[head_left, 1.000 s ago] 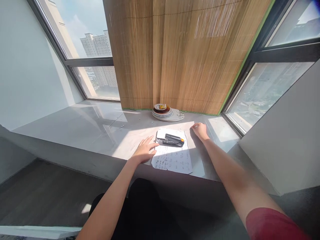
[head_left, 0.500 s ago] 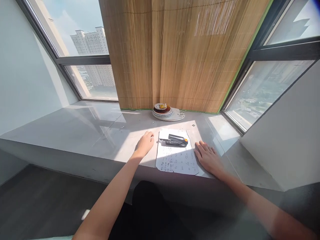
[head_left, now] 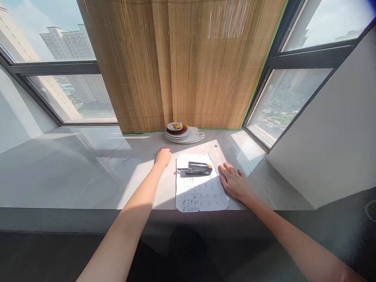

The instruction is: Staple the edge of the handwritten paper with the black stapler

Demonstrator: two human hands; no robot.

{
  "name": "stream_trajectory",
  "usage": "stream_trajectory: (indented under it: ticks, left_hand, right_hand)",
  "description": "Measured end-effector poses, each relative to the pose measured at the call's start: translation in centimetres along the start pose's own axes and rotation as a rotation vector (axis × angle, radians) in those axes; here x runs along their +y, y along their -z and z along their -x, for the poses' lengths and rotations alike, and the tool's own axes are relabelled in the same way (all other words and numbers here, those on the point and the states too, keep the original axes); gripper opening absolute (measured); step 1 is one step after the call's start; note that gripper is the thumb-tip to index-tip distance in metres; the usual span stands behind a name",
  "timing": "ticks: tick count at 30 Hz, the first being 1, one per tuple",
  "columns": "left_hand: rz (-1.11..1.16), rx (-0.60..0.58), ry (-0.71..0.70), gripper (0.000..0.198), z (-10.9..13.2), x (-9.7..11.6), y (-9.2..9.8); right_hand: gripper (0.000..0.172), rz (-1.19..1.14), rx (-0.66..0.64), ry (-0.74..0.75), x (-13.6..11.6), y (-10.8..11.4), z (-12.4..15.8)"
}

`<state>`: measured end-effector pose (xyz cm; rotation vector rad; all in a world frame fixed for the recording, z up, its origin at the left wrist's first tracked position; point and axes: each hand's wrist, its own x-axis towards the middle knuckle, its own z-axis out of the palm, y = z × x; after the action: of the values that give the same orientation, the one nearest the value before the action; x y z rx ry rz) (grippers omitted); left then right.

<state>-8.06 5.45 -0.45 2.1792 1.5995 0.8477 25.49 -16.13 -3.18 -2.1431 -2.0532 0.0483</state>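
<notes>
A black stapler with an orange end lies on a handwritten sheet of paper, its narrow metal part sticking out to the left. My left hand is left of the paper's top corner, over the sill and just in front of the plates. Its fingers are curled closed, and whatever they may hold is hidden. Against the paper's right edge, my right hand rests flat with its fingers stretched out.
Behind the paper, a stack of plates stands beside a pale oval plate near the bamboo blind. Small dark strips and tiny bits lie on the sill. Walls and windows frame both sides.
My left hand has moved farther back, toward the plates, leaving the paper's left edge. The right hand stays flat by the paper. The whole view has turned slightly to the right.
</notes>
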Motion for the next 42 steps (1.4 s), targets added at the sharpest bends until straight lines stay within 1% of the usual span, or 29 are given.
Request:
stream_trajectory:
  ticks: [3,8,10,12,14,16,21,24,27,28,31,34,37,42]
  left_hand:
    - [0.02,-0.003,0.011,0.024,0.0,0.0,0.2]
    - [0.079,0.025,0.058,0.022,-0.2,0.7,0.5]
    - [0.1,0.042,0.074,0.019,0.0,1.1,0.7]
    - [0.116,0.054,0.088,0.021,0.7,1.7,1.0]
    - [0.129,0.056,0.1,0.022,2.1,2.3,1.2]
    - [0.135,0.067,0.108,0.022,4.2,2.9,1.2]
    - [0.151,0.17,0.087,0.028,10.0,4.3,1.1]
    - [0.205,0.19,0.032,0.034,11.8,5.1,1.3]
    - [0.256,0.13,-0.051,0.033,12.2,5.8,1.6]
    - [0.265,0.106,-0.058,0.032,12.2,6.0,1.7]
    - [0.26,0.046,0.021,0.033,12.1,6.7,1.9]
    - [0.238,0.011,0.066,0.026,12.1,7.0,2.0]
    - [0.245,-0.02,0.042,0.02,12.0,6.8,1.9]
    - [0.315,-0.108,0.03,0.017,11.9,5.8,1.5]
  right_hand:
    - [0.062,-0.009,-0.003,-0.012,-0.1,0.2,-0.2]
    - [0.057,-0.044,0.036,-0.029,-0.3,0.5,-0.1]
    - [0.056,-0.055,0.034,-0.027,-0.4,0.8,0.0]
    - [0.055,-0.063,0.027,-0.027,-0.4,1.1,0.1]
    - [0.055,-0.072,0.023,-0.032,-0.4,1.3,0.1]
    - [0.055,-0.077,0.027,-0.033,-0.3,1.3,0.1]
    - [0.055,-0.092,0.058,-0.019,-0.1,0.8,-0.1]
    - [0.055,-0.104,0.07,-0.003,-0.1,0.6,-0.1]
    - [0.055,-0.115,0.074,0.004,-0.1,0.6,-0.1]
    - [0.055,-0.117,0.074,0.007,-0.1,0.6,-0.1]
    - [0.056,-0.121,0.074,0.013,-0.3,0.7,0.0]
    - [0.055,-0.13,0.081,0.013,-0.4,0.8,0.0]
    - [0.053,-0.139,0.088,0.012,-0.4,0.8,0.0]
    - [0.054,-0.138,0.083,0.006,-0.3,0.8,-0.1]
